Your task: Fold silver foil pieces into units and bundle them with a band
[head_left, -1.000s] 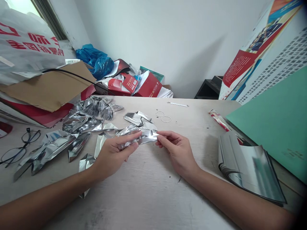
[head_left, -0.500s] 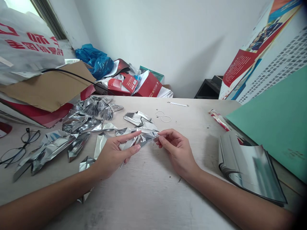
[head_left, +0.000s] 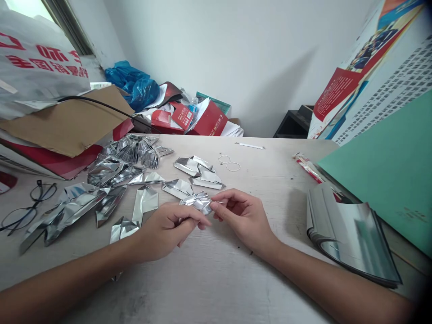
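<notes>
A small pleated piece of silver foil (head_left: 197,202) is between my two hands, above the middle of the table. My right hand (head_left: 245,216) pinches its right end between thumb and fingertips. My left hand (head_left: 170,229) is closed around its lower left part, with the fingers hiding some of it. Just beyond lie folded foil strips (head_left: 207,178) and a flat foil piece (head_left: 177,188). Close to my left wrist are more foil pieces (head_left: 124,228), partly covered by the forearm.
Fanned foil bundles (head_left: 150,158) lie at the back left, near eyeglasses (head_left: 29,207) and a cardboard box (head_left: 67,119). Two thin rings (head_left: 233,167) and a white strip (head_left: 250,146) lie farther back. On the right are a stack of silver sheets (head_left: 354,238) and a green board (head_left: 388,180).
My left fingers have come down from their spread position and curled over the foil. The foil piece now shows bunched pleats and sits slightly lower, uncovering the strips behind it.
</notes>
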`<act>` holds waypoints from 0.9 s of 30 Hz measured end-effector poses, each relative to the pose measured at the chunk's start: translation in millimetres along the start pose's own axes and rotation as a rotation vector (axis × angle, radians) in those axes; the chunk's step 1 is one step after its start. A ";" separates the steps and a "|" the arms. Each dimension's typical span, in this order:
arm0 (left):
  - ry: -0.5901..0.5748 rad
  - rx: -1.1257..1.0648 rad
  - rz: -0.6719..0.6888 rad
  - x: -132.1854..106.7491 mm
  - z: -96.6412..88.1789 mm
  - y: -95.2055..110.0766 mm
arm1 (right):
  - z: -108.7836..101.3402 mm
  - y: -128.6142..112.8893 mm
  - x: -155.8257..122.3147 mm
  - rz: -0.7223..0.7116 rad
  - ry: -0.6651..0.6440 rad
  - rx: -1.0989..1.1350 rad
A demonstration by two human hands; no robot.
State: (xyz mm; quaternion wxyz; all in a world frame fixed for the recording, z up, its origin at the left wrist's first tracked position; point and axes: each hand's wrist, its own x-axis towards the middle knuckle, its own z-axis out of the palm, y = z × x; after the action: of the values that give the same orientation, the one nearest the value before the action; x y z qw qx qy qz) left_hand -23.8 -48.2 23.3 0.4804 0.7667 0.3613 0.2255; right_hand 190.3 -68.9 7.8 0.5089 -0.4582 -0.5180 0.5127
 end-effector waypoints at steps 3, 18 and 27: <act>-0.033 0.056 0.008 0.8 -1.4 2.3 | -0.4 0.9 0.3 -0.084 0.018 -0.046; -0.186 0.026 -0.051 -2.8 0.5 2.0 | -0.1 2.2 -10.9 -0.642 0.014 -0.560; 0.003 -0.072 -0.123 -0.7 -0.5 -4.7 | -14.3 16.7 15.2 -0.226 0.108 -0.899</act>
State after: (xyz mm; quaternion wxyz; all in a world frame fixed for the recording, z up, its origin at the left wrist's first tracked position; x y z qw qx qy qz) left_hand -26.2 -47.2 19.3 0.5200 0.7248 0.4003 0.2096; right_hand 202.8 -51.9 -8.5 0.3386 -0.6000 -0.7082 0.1541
